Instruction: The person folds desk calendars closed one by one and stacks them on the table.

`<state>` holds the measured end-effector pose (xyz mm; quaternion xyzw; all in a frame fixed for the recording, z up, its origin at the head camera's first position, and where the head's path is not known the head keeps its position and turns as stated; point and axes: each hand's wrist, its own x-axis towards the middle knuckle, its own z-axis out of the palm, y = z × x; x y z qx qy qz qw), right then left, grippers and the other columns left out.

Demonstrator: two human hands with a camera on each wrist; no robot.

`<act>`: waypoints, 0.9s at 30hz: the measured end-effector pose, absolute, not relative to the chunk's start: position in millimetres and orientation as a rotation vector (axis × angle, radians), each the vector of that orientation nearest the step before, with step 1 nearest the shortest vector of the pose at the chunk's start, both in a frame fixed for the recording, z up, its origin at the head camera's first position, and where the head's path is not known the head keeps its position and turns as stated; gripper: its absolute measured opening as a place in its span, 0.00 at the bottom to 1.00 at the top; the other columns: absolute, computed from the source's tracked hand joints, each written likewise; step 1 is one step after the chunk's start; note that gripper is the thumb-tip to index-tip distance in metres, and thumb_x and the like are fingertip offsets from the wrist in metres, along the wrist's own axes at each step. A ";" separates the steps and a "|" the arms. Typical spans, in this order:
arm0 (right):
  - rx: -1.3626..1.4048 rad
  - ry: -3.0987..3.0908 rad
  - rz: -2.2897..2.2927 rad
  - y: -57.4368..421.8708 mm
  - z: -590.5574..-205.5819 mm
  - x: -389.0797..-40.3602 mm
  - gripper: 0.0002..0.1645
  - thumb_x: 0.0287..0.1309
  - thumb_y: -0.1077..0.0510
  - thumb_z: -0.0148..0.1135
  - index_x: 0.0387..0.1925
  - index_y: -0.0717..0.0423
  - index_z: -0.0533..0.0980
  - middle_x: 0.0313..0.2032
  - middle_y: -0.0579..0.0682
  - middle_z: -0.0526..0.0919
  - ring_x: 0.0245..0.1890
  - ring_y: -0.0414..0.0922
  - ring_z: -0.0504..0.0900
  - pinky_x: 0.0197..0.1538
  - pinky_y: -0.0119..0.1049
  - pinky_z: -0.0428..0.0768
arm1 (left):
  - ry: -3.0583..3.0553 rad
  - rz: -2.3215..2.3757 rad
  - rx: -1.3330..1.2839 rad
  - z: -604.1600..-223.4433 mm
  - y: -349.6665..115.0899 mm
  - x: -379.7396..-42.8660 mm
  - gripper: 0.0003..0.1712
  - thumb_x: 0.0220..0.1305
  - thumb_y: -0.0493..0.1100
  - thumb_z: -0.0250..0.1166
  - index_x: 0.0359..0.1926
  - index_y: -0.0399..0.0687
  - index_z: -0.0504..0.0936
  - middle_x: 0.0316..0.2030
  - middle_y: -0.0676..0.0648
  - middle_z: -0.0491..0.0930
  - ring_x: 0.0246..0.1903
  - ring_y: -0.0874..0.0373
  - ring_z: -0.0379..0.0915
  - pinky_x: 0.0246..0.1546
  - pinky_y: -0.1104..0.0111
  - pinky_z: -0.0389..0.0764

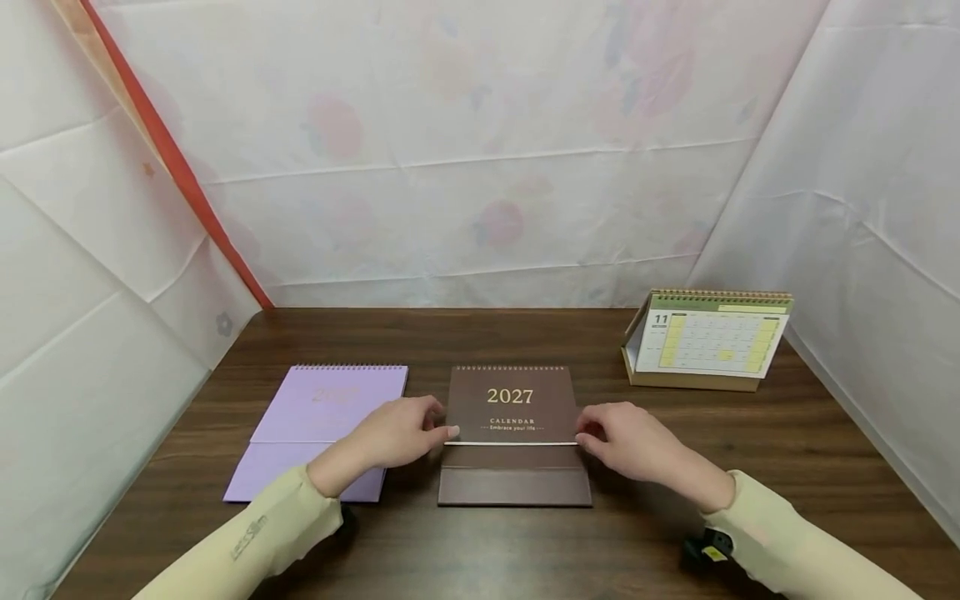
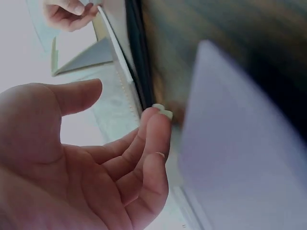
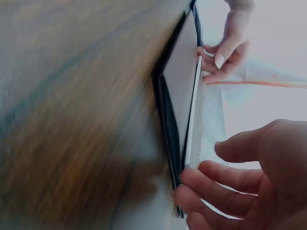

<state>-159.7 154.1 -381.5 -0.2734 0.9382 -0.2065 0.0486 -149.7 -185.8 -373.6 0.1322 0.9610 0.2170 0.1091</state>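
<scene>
A brown desk calendar [image 1: 513, 408] marked 2027 lies nearly flat at the middle of the table, its spiral binding at the far side and a brown flap [image 1: 514, 487] at the near side. At its left edge is my left hand [image 1: 402, 431], thumb spread from the lightly bent fingers [image 2: 156, 139]. My right hand [image 1: 632, 440] is at the opposite edge; in the right wrist view its fingertips touch the calendar's side [image 3: 192, 110] while the thumb stays apart. Beneath my left forearm lies a lilac calendar [image 1: 330, 408], partly covered by the sleeve.
At the back right of the wooden table [image 1: 510, 550] stands a tent-shaped desk calendar [image 1: 708, 337] with a green and yellow page reading 11. White patterned cloth [image 1: 450, 208] hangs behind and along both sides.
</scene>
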 end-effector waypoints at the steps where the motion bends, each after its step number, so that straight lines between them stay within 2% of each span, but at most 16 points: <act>1: -0.806 2.854 -0.623 154.5 -381.2 -160.1 0.02 0.63 0.54 0.67 0.33 0.46 0.82 0.26 0.35 0.78 0.23 0.36 0.72 0.29 0.36 0.73 | 2.807 0.648 0.377 -374.8 -186.3 -151.0 0.23 0.67 0.57 0.64 0.51 0.44 0.82 0.27 0.57 0.78 0.26 0.62 0.72 0.32 0.61 0.76; 8: -0.734 2.852 -0.572 154.9 -384.8 -165.8 0.10 0.64 0.53 0.66 0.26 0.46 0.79 0.18 0.38 0.73 0.18 0.37 0.69 0.25 0.36 0.70 | 2.777 0.675 0.365 -378.3 -184.5 -159.7 0.20 0.68 0.57 0.64 0.44 0.44 0.83 0.26 0.57 0.79 0.31 0.62 0.76 0.41 0.57 0.78; 13: -0.769 2.785 -0.556 154.8 -390.6 -171.4 0.17 0.66 0.50 0.65 0.21 0.45 0.74 0.17 0.40 0.70 0.18 0.37 0.67 0.24 0.35 0.68 | 2.772 0.680 0.335 -381.6 -183.2 -164.4 0.17 0.68 0.56 0.64 0.37 0.46 0.81 0.25 0.56 0.78 0.28 0.61 0.74 0.37 0.61 0.77; 19: -0.800 2.735 -0.576 156.5 -394.2 -175.6 0.19 0.67 0.51 0.64 0.20 0.47 0.71 0.16 0.41 0.68 0.18 0.36 0.66 0.23 0.33 0.66 | 2.756 0.697 0.321 -381.4 -180.7 -167.6 0.16 0.69 0.54 0.63 0.32 0.47 0.79 0.26 0.53 0.77 0.26 0.59 0.72 0.33 0.63 0.75; 25: -0.788 2.716 -0.577 155.3 -395.5 -176.9 0.19 0.67 0.52 0.63 0.20 0.47 0.71 0.16 0.40 0.68 0.18 0.36 0.66 0.24 0.33 0.66 | 2.688 0.861 0.252 -381.0 -182.4 -167.8 0.16 0.70 0.53 0.63 0.31 0.46 0.78 0.22 0.51 0.77 0.24 0.58 0.73 0.30 0.64 0.73; 27: -0.804 2.720 -0.577 155.0 -395.5 -177.1 0.19 0.67 0.52 0.64 0.19 0.47 0.71 0.16 0.40 0.68 0.18 0.36 0.66 0.24 0.33 0.66 | 2.625 1.006 0.201 -381.2 -182.7 -168.6 0.15 0.70 0.51 0.64 0.33 0.44 0.78 0.24 0.50 0.79 0.25 0.57 0.75 0.29 0.64 0.75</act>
